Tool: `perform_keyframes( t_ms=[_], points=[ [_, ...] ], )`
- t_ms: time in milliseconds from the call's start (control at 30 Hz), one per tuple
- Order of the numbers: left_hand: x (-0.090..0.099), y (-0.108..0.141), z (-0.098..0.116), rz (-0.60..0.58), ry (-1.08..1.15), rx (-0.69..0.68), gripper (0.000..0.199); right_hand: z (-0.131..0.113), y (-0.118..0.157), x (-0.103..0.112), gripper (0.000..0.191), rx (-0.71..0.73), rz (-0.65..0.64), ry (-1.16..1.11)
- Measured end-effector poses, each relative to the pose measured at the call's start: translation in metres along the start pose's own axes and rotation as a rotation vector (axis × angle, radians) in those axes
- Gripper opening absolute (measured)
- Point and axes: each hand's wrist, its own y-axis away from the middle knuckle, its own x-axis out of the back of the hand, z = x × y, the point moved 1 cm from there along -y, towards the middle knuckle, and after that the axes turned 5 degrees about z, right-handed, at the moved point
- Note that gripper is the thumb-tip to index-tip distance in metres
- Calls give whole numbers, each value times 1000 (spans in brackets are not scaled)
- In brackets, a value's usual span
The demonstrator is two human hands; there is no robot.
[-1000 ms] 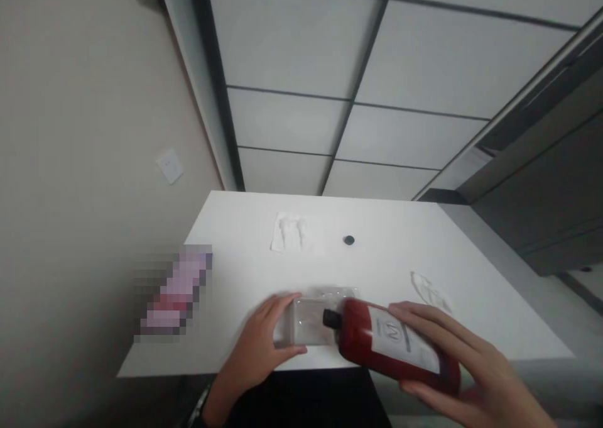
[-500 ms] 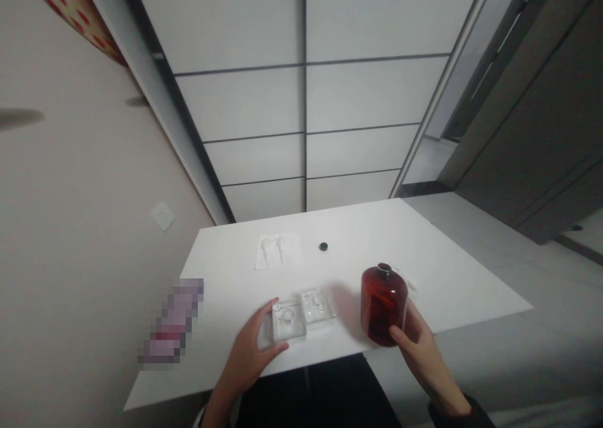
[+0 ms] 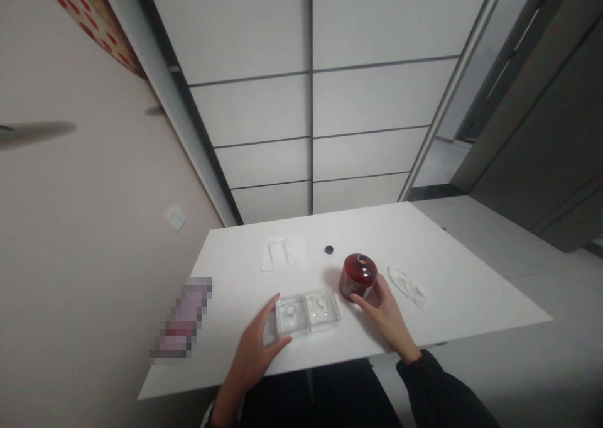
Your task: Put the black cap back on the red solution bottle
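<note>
The left hand [image 3: 252, 359] curves half open around the edge of the clear plastic tray [image 3: 307, 312], apparently to steady it on the counter [image 3: 226, 271]. The loosely open right hand [image 3: 387, 318] touches the upright dark red bottle [image 3: 358, 276] just ahead of it.

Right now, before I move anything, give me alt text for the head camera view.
The right hand touches a dark red bottle on a white table; the left hand touches a clear two-section plastic tray. A small black disc, a plastic sheet and crumpled plastic lie nearby.
</note>
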Motion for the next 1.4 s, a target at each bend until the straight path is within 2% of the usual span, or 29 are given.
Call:
perform_keyframes(
  t_ms=[733,1033,1133,1200,1267,1333,1367,1400],
  points=[
    [-6,1,-14,34,24,-33,75,6,3,0,72,8,8,91],
    [-5,1,-12,23,19,-25,74,8,3,0,76,5,2,107],
    [-5,1,-11,30,19,-20,75,7,10,0,85,1,3,100],
    [-5,2,-10,33,22,-19,75,3,22,2,86,17,66,99],
    [-5,2,-9,31,25,-17,76,-2,39,6,74,58,202,119],
    [-4,3,-8,27,26,-13,76,-8,59,11,51,99,314,170],
    [-4,3,-7,25,26,-10,76,-11,70,12,39,134,335,208],
    [-3,3,-6,23,26,-8,76,-13,79,12,26,183,297,248]
  ],
)
